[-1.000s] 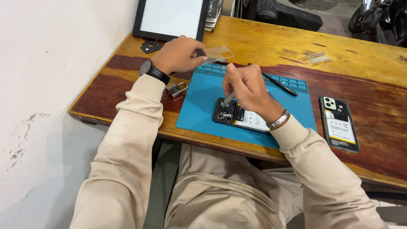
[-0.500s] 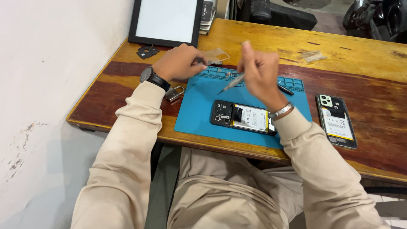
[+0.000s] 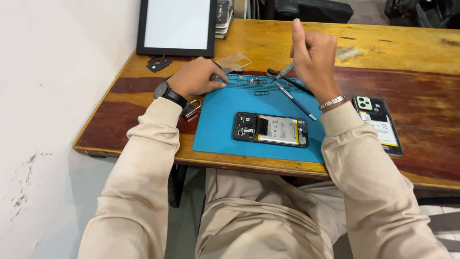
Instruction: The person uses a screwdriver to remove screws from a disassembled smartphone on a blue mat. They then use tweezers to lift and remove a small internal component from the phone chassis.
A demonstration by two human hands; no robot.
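Right hand (image 3: 314,57): raised above the far edge of the blue work mat (image 3: 225,124), fingers curled shut around a slim grey tool (image 3: 285,70) whose tip points down and to the left, clear of the mat.

Left hand (image 3: 195,76): resting palm down at the mat's far left corner, fingers bent and pressed to the mat's ridged edge; they grip nothing that can be seen. A dark wristwatch (image 3: 163,89) sits on this wrist; a metal bracelet (image 3: 332,101) on the right wrist.

Opened phone (image 3: 270,130): lies flat on the mat with back cover off and battery exposed, below and between both hands, apart from all fingertips.

Thin blue-handled tool (image 3: 294,100): lies diagonally on the mat, just beneath the right hand.

Padlock (image 3: 190,108): on the wooden table (image 3: 421,96), just beside the left wrist.

Clear phone case (image 3: 233,62): on the table just beyond the left fingers.

Second phone (image 3: 378,124): back off, lies off the mat, right of the right forearm.

Framed white panel (image 3: 177,26): stands at the table's far side, beyond the left hand.
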